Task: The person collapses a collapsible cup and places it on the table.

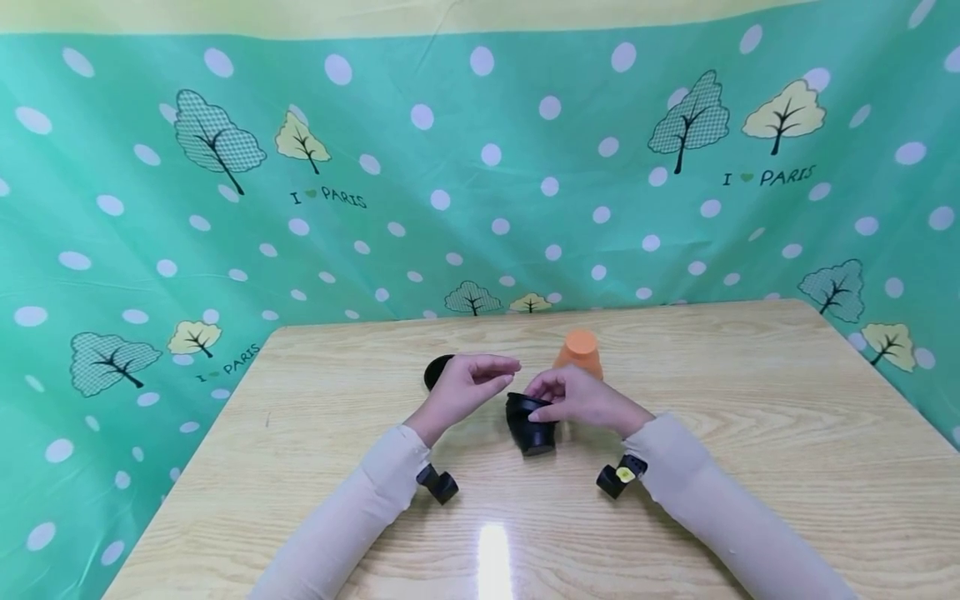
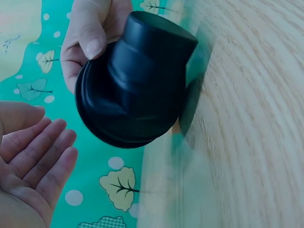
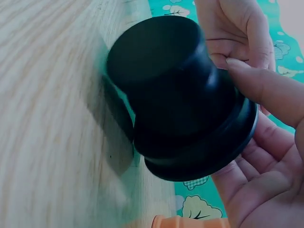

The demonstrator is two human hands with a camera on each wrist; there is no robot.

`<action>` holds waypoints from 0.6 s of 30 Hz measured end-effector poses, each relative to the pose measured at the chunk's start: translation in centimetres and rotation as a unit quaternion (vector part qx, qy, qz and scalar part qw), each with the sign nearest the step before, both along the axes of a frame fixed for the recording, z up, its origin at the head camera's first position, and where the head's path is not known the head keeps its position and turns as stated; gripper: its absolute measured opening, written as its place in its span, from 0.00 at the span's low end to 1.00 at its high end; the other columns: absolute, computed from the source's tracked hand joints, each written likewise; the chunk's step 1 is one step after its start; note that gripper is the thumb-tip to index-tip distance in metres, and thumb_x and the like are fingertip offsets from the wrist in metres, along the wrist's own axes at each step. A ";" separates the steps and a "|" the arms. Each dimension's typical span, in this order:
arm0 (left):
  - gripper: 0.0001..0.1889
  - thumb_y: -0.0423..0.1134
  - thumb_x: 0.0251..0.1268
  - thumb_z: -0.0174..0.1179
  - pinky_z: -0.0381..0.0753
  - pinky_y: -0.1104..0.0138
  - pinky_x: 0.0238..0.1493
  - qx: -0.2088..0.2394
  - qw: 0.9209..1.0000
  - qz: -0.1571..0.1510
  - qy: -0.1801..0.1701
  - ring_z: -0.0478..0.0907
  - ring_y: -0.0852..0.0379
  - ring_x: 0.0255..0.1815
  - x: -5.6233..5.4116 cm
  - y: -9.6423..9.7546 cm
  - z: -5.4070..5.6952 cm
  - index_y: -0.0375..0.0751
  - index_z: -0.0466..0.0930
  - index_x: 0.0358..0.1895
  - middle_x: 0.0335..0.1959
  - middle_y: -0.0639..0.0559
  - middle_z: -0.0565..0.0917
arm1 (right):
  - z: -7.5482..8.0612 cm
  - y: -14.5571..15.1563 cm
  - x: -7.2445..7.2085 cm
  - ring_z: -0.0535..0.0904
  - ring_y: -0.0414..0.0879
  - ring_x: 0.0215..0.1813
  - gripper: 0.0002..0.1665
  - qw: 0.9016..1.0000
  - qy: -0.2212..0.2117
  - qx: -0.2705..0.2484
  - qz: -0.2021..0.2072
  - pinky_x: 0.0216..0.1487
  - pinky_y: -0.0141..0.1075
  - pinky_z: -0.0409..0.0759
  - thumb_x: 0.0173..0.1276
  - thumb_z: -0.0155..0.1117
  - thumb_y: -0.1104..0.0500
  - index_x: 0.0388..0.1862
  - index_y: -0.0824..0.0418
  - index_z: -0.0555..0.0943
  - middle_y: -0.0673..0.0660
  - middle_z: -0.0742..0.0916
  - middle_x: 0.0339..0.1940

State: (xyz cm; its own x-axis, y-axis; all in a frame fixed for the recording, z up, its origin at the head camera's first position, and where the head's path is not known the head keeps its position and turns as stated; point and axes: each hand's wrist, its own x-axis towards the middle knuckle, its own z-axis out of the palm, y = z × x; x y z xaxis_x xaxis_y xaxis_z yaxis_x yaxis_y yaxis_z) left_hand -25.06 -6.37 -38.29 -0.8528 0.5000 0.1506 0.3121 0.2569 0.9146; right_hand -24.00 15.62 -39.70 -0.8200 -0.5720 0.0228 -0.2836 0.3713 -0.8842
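While the right hand (image 1: 573,398) pinches its rim between the thumb and the fingers, the black pot (image 1: 531,435) sits to the left of that palm, tilted, with its narrow base pointing back toward the person. The thumb lies on the outer side of the wall, and the other fingers reach behind the rim. Whether the pot touches the tabletop (image 1: 675,517) I cannot tell.

The left hand (image 1: 468,387) has its fingers extended and holds nothing; its fingertips hover just beside the rim, on the pot's left, with a gap between.

Beyond the right hand, an orange cup (image 1: 581,343) stands with its narrow end up, and the hand hides part of its lower side. Behind the left hand lies another black object (image 1: 437,369), partly covered by that hand, so its full shape is unclear. The space between the 2 hands holds only the pot's rim side.

Nearer the person, 2 black wrist cameras (image 1: 442,487) hang at the pale sleeves (image 1: 678,462). A green dotted cloth (image 1: 525,167) rises behind the table.
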 end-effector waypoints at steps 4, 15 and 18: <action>0.14 0.31 0.66 0.56 0.79 0.66 0.51 -0.005 1.000 0.011 0.005 0.79 0.48 0.52 0.9 0.1 1.8 0.28 0.79 0.52 0.51 0.38 0.82 | 0.3 0.1 -0.1 0.80 0.44 0.39 0.16 1.000 0.003 -0.020 -0.023 0.44 0.33 0.78 0.58 0.71 0.61 0.44 0.66 0.82 0.55 0.85 0.37; 0.15 0.39 0.68 0.57 0.77 0.65 0.54 0.028 0.998 0.062 0.011 0.78 0.53 0.54 -0.4 -0.2 1.2 0.36 0.81 0.53 0.52 0.45 0.82 | 1.7 1.1 0.0 0.82 0.41 0.38 0.19 0.984 -0.017 -0.154 -0.092 0.37 0.30 0.80 0.62 0.67 0.63 0.50 0.71 0.79 0.55 0.86 0.38; 0.16 0.42 0.68 0.57 0.77 0.65 0.54 0.044 0.996 0.068 0.027 0.79 0.55 0.54 -0.4 -0.2 1.2 0.38 0.81 0.53 0.51 0.47 0.83 | 1.8 1.2 0.0 0.82 0.39 0.40 0.20 0.976 -0.020 -0.191 -0.102 0.40 0.29 0.80 0.63 0.65 0.65 0.51 0.75 0.77 0.52 0.85 0.39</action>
State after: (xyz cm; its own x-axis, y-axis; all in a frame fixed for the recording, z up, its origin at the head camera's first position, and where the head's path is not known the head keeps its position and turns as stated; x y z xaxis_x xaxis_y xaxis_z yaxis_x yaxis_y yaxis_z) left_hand -25.51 -6.56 -37.10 -0.9011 0.3631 0.2369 0.3299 0.2198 0.9180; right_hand -23.97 16.87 -37.93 -0.9207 -0.3522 0.1679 -0.2002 0.0570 -0.9781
